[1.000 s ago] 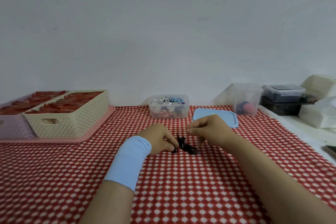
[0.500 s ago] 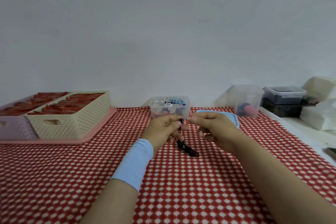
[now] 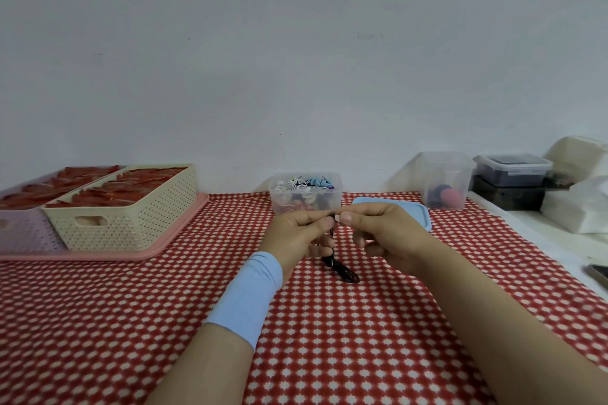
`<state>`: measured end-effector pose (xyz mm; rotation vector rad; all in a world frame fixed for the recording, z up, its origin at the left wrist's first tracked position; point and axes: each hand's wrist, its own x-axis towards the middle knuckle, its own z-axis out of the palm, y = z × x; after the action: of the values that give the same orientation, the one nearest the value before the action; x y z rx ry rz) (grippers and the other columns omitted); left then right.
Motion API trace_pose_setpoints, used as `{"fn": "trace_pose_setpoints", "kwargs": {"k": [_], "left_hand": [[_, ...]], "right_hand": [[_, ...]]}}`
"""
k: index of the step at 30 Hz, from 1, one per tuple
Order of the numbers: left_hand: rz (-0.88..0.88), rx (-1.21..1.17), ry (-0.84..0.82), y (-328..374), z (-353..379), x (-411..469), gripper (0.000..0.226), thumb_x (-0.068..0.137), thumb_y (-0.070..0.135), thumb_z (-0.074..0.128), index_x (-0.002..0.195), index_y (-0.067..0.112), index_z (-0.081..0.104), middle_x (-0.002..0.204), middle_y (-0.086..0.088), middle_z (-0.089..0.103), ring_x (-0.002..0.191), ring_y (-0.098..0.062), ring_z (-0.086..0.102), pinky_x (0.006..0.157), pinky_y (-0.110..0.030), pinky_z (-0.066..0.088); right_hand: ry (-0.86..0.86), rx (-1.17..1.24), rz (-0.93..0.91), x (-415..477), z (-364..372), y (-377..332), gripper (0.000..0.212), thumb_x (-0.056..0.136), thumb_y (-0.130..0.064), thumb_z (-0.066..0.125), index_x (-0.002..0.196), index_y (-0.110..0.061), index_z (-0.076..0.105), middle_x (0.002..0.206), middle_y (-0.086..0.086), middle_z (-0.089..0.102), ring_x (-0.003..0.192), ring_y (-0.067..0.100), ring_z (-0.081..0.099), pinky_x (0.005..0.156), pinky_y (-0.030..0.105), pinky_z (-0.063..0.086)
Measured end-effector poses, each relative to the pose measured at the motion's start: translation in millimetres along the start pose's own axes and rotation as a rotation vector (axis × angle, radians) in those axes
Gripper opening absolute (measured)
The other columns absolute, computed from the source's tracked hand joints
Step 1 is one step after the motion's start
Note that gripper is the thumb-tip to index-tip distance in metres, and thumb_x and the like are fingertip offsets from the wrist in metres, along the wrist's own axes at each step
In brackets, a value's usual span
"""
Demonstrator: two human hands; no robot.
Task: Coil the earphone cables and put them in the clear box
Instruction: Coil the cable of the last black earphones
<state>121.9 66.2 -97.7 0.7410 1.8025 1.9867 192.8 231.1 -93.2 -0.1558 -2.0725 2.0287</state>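
left hand (image 3: 296, 235) | right hand (image 3: 390, 233) | both pinching black earphone cable (image 3: 340, 270) | cable dangles between them

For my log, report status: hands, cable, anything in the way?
Status: left hand and right hand pinch black earphone cable, tail on cloth. Open clear box behind them. Way free.
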Motion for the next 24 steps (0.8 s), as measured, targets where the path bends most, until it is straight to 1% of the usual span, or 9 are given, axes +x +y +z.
{"fn": "trace_pose_setpoints", "kwargs": {"k": [4, 7, 11, 15, 18, 20, 24], "left_hand": [[-0.012, -0.026, 0.010, 0.4, 0.6, 0.1, 0.016, 0.090, 0.008, 0.067, 0.102, 0.013, 0.077, 0.089, -0.008, 0.074, 0.069, -0.017, 0.067, 0.061, -0.025, 0.057], [-0.032, -0.059, 0.007, 0.3, 1.6, -0.4, 0.014, 0.089, 0.007, 0.067, 0.099, 0.011, 0.077, 0.088, -0.008, 0.075, 0.068, -0.016, 0.068, 0.060, -0.024, 0.058], [-0.062, -0.123, -0.022, 1.0, 1.8, -1.3, 0.015, 0.091, 0.006, 0.064, 0.102, 0.006, 0.075, 0.089, -0.009, 0.073, 0.069, -0.014, 0.068, 0.060, -0.022, 0.057], [-0.050, -0.108, -0.037, 2.0, 1.4, -1.9, 0.016, 0.092, 0.006, 0.063, 0.103, 0.006, 0.074, 0.087, -0.009, 0.072, 0.069, -0.013, 0.068, 0.061, -0.022, 0.057], [-0.033, -0.062, -0.045, 1.2, 1.5, -2.2, 0.014, 0.091, 0.006, 0.064, 0.099, 0.009, 0.075, 0.080, -0.008, 0.071, 0.068, -0.014, 0.067, 0.061, -0.022, 0.057], [-0.023, -0.024, -0.034, 0.1, 3.0, -1.8, 0.014, 0.090, 0.006, 0.066, 0.098, 0.009, 0.076, 0.076, -0.009, 0.071, 0.068, -0.015, 0.068, 0.061, -0.022, 0.057], [-0.014, -0.009, 0.010, -0.9, 4.3, 0.0, 0.014, 0.089, 0.005, 0.067, 0.101, 0.006, 0.076, 0.076, -0.010, 0.071, 0.068, -0.015, 0.068, 0.062, -0.023, 0.057]], "right_hand": [[0.018, -0.020, -0.019, -1.3, 0.4, -0.7, 0.011, 0.087, -0.016, 0.073, 0.095, -0.015, 0.081, 0.071, -0.001, 0.069, 0.054, 0.011, 0.051, 0.044, 0.020, 0.030], [0.033, -0.031, -0.035, -2.5, 0.5, -1.5, 0.009, 0.085, -0.015, 0.075, 0.090, -0.017, 0.082, 0.071, -0.002, 0.071, 0.055, 0.012, 0.051, 0.044, 0.020, 0.030], [0.024, -0.030, -0.040, -4.0, 0.5, -3.2, 0.009, 0.085, -0.014, 0.075, 0.090, -0.017, 0.082, 0.073, -0.004, 0.072, 0.056, 0.011, 0.050, 0.045, 0.021, 0.031], [0.017, -0.029, -0.025, -5.0, -0.5, -4.3, 0.010, 0.086, -0.017, 0.074, 0.093, -0.016, 0.082, 0.076, -0.002, 0.073, 0.055, 0.012, 0.052, 0.046, 0.022, 0.030], [0.021, -0.077, -0.019, -6.7, -1.5, -6.6, 0.007, 0.084, -0.019, 0.076, 0.088, -0.020, 0.083, 0.083, -0.001, 0.076, 0.055, 0.013, 0.053, 0.046, 0.021, 0.032], [0.029, -0.113, -0.011, -7.3, -2.4, -8.4, 0.006, 0.083, -0.020, 0.078, 0.087, -0.020, 0.083, 0.086, -0.001, 0.077, 0.054, 0.012, 0.055, 0.046, 0.021, 0.033], [0.075, -0.152, -0.022, -7.0, -1.0, -8.7, 0.009, 0.082, -0.022, 0.080, 0.089, -0.017, 0.081, 0.085, -0.001, 0.078, 0.052, 0.012, 0.059, 0.045, 0.021, 0.035]]}}
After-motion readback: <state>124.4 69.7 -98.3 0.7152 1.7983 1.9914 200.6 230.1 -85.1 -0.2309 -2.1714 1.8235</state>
